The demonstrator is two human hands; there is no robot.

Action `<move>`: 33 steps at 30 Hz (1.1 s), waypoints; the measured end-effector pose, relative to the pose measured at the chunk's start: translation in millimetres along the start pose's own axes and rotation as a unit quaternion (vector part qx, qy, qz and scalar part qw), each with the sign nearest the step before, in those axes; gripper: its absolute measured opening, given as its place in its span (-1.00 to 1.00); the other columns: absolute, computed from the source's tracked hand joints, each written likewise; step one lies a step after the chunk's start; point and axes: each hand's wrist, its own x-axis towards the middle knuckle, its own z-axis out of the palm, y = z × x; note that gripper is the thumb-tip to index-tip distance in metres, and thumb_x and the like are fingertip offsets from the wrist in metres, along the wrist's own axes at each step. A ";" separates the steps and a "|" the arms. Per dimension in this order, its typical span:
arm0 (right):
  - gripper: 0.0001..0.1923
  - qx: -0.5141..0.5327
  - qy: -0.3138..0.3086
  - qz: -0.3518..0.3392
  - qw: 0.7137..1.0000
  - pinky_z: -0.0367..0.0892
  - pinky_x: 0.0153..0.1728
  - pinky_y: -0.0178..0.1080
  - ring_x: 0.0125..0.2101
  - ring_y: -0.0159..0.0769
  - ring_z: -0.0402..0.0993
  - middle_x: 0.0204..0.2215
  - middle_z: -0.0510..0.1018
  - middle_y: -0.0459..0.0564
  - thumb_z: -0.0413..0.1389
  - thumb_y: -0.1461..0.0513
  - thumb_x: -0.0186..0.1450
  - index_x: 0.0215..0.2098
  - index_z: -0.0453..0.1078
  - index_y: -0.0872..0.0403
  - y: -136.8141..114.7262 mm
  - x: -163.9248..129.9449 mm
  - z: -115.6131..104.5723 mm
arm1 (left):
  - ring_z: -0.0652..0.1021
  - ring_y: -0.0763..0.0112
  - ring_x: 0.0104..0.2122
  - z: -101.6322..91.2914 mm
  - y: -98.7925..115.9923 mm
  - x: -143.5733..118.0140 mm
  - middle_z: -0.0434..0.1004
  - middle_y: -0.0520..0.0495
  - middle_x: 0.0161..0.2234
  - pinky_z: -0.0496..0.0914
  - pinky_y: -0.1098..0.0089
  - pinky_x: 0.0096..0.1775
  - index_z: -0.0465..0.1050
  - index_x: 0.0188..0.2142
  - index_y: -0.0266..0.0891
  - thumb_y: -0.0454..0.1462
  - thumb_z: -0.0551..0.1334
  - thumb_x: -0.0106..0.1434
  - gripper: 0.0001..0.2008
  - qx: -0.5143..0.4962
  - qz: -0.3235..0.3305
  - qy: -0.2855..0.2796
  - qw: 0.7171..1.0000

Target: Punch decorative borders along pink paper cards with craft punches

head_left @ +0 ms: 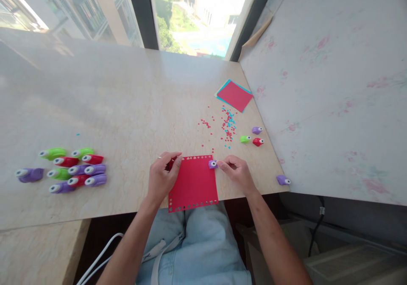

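A red sheet of paper lies at the counter's front edge, its near end jutting over my lap. Small punched shapes run along its top and bottom borders. My left hand pinches the sheet's upper left corner between thumb and fingers. At the upper right edge of the sheet sits a small purple craft punch, gripped by the fingertips of my right hand. Whether the punch is pressed down cannot be made out.
Several green, red and purple craft punches cluster at left. Red and blue paper bits lie scattered beyond my right hand, below a stack of coloured paper. More punches sit near the papered wall; one purple punch lies at the corner.
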 end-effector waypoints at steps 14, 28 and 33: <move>-0.49 -0.004 -0.096 0.071 0.993 -0.04 -0.56 -0.33 -0.59 -0.47 0.02 -0.64 0.13 -0.22 0.21 -0.11 0.15 -0.63 0.16 0.06 -5.4 19.1 -5.5 | 0.56 0.37 -0.36 2.5 -1.6 1.0 0.63 -0.09 -0.32 0.42 0.37 -0.27 0.56 -0.24 -0.22 -0.21 0.17 0.31 -0.79 -0.012 0.017 0.014 1.000; -0.48 -0.006 -0.119 0.069 0.990 -0.08 -0.57 -0.32 -0.60 -0.49 -0.01 -0.67 0.11 -0.25 0.21 -0.14 0.12 -0.63 0.17 0.06 -4.6 23.1 -7.0 | 0.57 0.34 -0.34 5.2 -5.1 2.1 0.64 -0.11 -0.32 0.42 0.36 -0.26 0.57 -0.23 -0.23 -0.23 0.18 0.29 -0.80 -0.014 0.018 0.017 1.000; -0.46 -0.002 -0.128 0.066 0.990 -0.08 -0.57 -0.31 -0.62 -0.49 -0.01 -0.68 0.12 -0.24 0.18 -0.16 0.14 -0.64 0.17 0.06 -4.9 22.5 -5.8 | 0.58 0.32 -0.32 7.1 -7.2 2.1 0.64 -0.11 -0.30 0.44 0.34 -0.23 0.57 -0.23 -0.23 -0.25 0.19 0.29 -0.82 -0.015 0.014 0.022 1.000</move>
